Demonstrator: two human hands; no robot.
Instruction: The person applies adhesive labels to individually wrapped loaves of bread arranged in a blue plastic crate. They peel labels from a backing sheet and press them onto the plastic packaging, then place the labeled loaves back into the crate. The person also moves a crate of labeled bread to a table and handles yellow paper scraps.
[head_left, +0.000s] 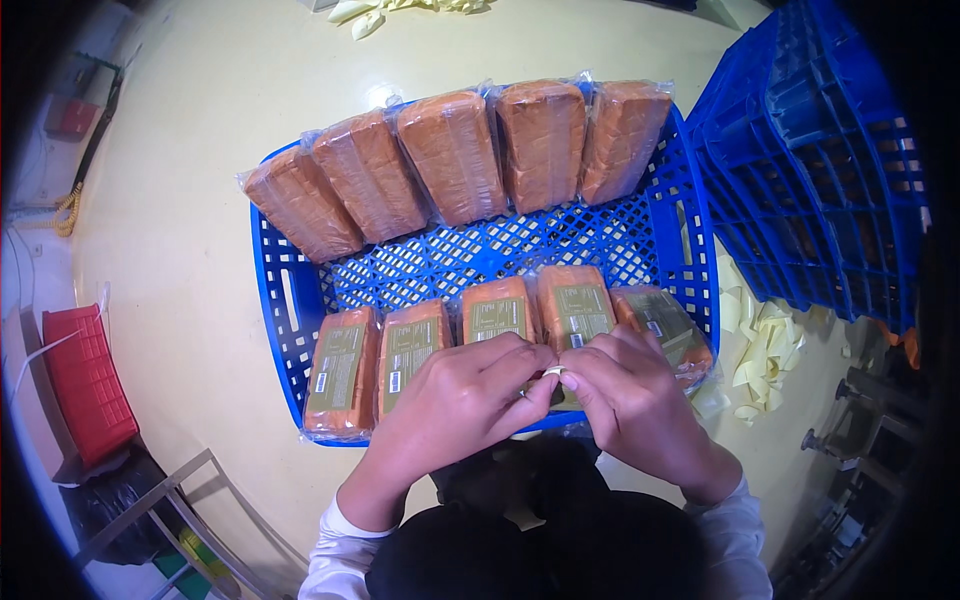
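My left hand (465, 386) and my right hand (634, 386) meet over the near side of a blue plastic crate (705, 225). Their thumbs and fingertips pinch a small pale strip (553, 370) that looks like paper. Below them, a bit of olive surface (566, 399) shows, mostly hidden by my hands. In the crate's near row lie several clear-wrapped orange-brown loaves, one with an olive printed label (341, 367) at the left end. The rightmost loaf (664, 330) also bears a label. Along the far side lean several wrapped loaves (450, 157), no labels showing on them.
Stacked blue crates (795, 165) stand close on the right. Pale paper scraps (765, 360) litter the floor (172, 225) beside them, with more scraps (367, 22) at the far edge. At left are a red crate (90, 382), a black plastic bag (112, 495) and a metal frame (180, 480).
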